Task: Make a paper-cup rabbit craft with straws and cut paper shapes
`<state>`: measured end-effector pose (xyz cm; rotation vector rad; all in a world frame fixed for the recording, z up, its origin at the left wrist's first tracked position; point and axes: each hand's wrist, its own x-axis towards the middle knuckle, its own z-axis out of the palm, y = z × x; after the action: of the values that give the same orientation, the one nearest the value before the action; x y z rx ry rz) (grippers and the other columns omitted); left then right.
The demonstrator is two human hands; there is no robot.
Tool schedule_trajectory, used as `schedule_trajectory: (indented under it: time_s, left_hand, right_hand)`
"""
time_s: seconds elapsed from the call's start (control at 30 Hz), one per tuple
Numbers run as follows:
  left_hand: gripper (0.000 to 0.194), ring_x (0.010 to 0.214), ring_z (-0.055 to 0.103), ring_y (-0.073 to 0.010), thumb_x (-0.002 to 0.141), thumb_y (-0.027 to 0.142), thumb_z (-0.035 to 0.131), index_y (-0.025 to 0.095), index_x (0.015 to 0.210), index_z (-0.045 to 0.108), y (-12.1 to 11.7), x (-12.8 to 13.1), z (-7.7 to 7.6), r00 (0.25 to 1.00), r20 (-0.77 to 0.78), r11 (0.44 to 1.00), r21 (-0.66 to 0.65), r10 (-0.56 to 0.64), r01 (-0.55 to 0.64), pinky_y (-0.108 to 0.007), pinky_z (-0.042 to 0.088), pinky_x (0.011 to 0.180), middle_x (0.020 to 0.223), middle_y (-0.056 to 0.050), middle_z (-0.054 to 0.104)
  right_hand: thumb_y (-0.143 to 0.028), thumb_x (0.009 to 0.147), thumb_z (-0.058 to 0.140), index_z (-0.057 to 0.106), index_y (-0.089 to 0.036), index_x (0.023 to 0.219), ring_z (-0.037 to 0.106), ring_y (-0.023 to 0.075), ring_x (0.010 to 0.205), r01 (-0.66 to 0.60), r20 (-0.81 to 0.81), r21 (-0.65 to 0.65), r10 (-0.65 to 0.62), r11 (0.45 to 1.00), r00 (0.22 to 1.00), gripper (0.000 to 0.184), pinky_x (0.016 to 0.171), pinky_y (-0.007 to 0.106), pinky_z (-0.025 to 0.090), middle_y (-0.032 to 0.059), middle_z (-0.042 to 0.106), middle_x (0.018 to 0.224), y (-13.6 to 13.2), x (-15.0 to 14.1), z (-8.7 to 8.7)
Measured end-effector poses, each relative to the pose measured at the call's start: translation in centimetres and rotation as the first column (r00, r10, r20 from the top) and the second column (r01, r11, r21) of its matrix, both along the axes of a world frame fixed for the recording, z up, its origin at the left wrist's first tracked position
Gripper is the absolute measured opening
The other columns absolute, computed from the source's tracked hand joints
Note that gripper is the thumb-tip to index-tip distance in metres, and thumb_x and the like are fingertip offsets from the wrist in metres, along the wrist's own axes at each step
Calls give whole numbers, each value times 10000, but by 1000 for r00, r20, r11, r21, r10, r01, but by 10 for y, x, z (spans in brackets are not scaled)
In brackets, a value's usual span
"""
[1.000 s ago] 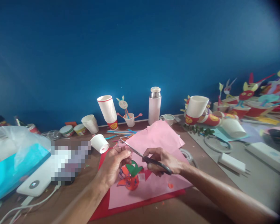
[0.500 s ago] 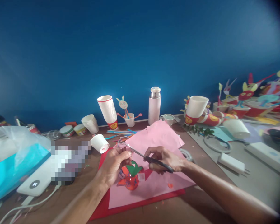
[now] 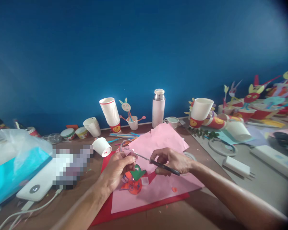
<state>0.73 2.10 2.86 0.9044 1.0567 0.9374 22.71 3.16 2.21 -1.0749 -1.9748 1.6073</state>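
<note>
My right hand (image 3: 174, 159) grips dark-handled scissors (image 3: 168, 168), their blades pointing left toward my left fingertips. The thumb and fingers of my left hand (image 3: 117, 167) are pinched together; whatever lies between them is too small to make out. Just below the left fingers is a green paper cutout (image 3: 138, 173). An orange paper face (image 3: 134, 188) with drawn marks lies nearer to me, beside a small whitish square (image 3: 145, 181). Both hands are over pink paper (image 3: 156, 195), which rests on a red sheet (image 3: 105, 212).
Behind the hands stand stacked paper cups (image 3: 109, 111), a rabbit-faced cup figure (image 3: 132, 122) and a pink thermos (image 3: 158, 110). A power bank (image 3: 36, 187) with cables lies left. To the right are a white charger (image 3: 236, 166), a power strip (image 3: 273, 161) and several cup figures.
The right hand and scissors have shifted very slightly right, and the scissor blades have tilted a little flatter. My left hand keeps its pinch in nearly the same spot.
</note>
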Motion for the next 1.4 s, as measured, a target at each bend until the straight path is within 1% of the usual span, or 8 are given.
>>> schedule_trajectory:
  time_s: [0.13, 0.23, 0.4, 0.57, 0.73, 1.03, 1.23, 1.4]
  left_hand:
    - [43, 475, 482, -57, 631, 168, 649, 137, 628, 619, -1, 1, 0, 1000, -27, 1000, 7, -7, 7, -177, 424, 504, 524, 30, 556]
    - [35, 474, 484, -58, 617, 152, 650, 137, 635, 625, -2, 2, 0, 1000, -24, 1000, 9, -2, 2, -180, 424, 509, 517, 31, 557]
    - [63, 456, 497, -67, 613, 162, 652, 126, 599, 602, -3, 4, 4, 995, -56, 997, -14, -78, 77, -182, 400, 475, 502, 17, 561]
    - [132, 426, 484, -74, 608, 175, 660, 135, 547, 550, -9, 9, 11, 990, -99, 995, -41, -98, 95, -173, 333, 408, 459, 18, 536]
    - [132, 446, 478, -72, 627, 185, 648, 116, 554, 564, -13, 12, 10, 974, -139, 983, -2, -181, 183, -195, 356, 463, 484, 2, 542]
    - [113, 462, 495, -95, 629, 199, 639, 120, 576, 579, -12, 12, -5, 929, -240, 952, 52, -282, 302, -236, 380, 501, 511, -13, 558]
    - [136, 476, 510, -110, 624, 210, 640, 122, 550, 569, -16, 15, -5, 917, -263, 946, 41, -299, 321, -251, 400, 513, 520, -22, 563]
    - [159, 492, 512, -109, 629, 249, 661, 119, 565, 596, -17, 15, -1, 937, -217, 955, 56, -273, 291, -248, 397, 534, 528, -28, 572]
  right_hand:
    - [-385, 682, 636, 507, -150, 958, 441, 51, 450, -111, 19, -15, 112, 994, 994, 385, 431, 169, 364, -32, 533, 591, 4, 6, -2]
    - [-340, 701, 627, 481, -160, 994, 400, 50, 516, -209, 7, 55, 209, 976, 978, 373, 489, 175, 351, -47, 486, 630, 5, 10, 0]
    - [-338, 754, 571, 467, -152, 1004, 374, 65, 572, -263, -43, 71, 266, 962, 963, 329, 523, 196, 333, -29, 448, 692, 7, 17, 10]
    - [-362, 751, 573, 458, -145, 999, 413, 70, 573, -6, -304, 15, 10, 1000, 953, 349, 535, 214, 352, -23, 444, 702, 5, 7, 10]
    - [-259, 696, 628, 474, -161, 884, 449, 80, 594, 196, -375, -43, -198, 980, 906, 262, 544, 213, 372, -25, 485, 699, -9, -19, 1]
    - [-148, 636, 640, 445, -170, 918, 490, 94, 610, 227, -414, -40, -223, 973, 883, 343, 524, 210, 403, -24, 528, 702, -17, -36, -11]
    - [-91, 627, 595, 463, -175, 891, 515, 91, 575, 236, -346, 32, -211, 971, 914, 307, 493, 192, 393, -40, 535, 669, -21, -38, -5]
    - [-110, 632, 593, 464, -170, 883, 546, 113, 620, 275, -382, 11, -251, 961, 890, 289, 513, 206, 418, -23, 556, 684, -22, -39, -6]
